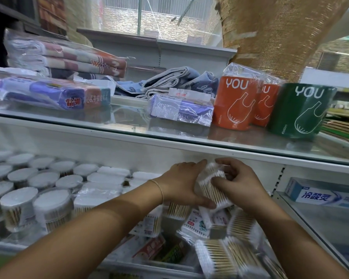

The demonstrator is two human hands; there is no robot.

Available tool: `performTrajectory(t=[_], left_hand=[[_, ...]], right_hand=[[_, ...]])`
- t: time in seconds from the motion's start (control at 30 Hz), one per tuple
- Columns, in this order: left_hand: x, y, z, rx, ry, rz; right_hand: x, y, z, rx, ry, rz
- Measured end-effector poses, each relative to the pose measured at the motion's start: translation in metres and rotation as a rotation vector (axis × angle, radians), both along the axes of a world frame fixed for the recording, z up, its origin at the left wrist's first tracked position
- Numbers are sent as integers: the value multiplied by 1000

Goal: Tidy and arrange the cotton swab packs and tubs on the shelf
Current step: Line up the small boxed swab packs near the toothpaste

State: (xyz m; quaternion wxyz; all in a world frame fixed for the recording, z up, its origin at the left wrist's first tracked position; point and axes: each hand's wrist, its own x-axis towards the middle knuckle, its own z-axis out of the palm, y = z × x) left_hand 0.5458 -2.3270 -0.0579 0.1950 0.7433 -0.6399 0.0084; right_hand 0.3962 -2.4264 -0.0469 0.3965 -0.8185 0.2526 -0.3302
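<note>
Both hands hold one clear pack of wooden cotton swabs [212,186] above the lower shelf's middle. My left hand [181,184] grips its left side, thumb under the pack. My right hand [238,184] pinches its right side and top edge. Several round tubs of swabs [48,206] with white tops stand in rows on the left of the shelf. Flat swab packs [103,188] stand beside the tubs. More swab packs [220,256] lie loosely heaped at the front right, below my hands.
A glass upper shelf [169,135] hangs just above my hands, carrying bagged cloths, a blue pack [181,109], two orange rolls [234,103] and a green roll [298,113]. A toothpaste box [318,194] lies on the shelf section to the right, past an upright divider.
</note>
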Motion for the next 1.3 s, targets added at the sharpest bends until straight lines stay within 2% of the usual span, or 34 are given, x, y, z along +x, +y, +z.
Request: performTrajectory(t=[0.1,0.27,0.37,0.5,0.67,0.87,0.93,1.03,1.1,1.2,1.3], left_hand=[[1,2,-2,-52,84,-8],[-6,8,11,-126,161,-52],[-7,14,19,-119,117,-54],[-6,22,20,-20,40,-9],[-5,33,17,142,-204,45],[-9,42,12,274,-168,47],[-10,42,10,267,-150,39],[-12,43,8,222,-231,44],[-12,44,6,193,-308,60],[-12,48,4,203,-378,65],[-13,47,4,227,-384,69]], right_hand=[[-3,2,-2,112,-107,64],[-7,3,-7,157,-140,212],[-6,8,-7,149,-102,263],[1,13,-14,55,34,176],[6,14,-20,-48,197,197],[5,17,-28,-91,260,211],[7,20,-35,-98,284,219],[6,24,-37,-103,298,246],[-1,23,-30,-212,388,229],[-7,21,-25,-455,644,115],[-2,29,-31,-523,836,46]])
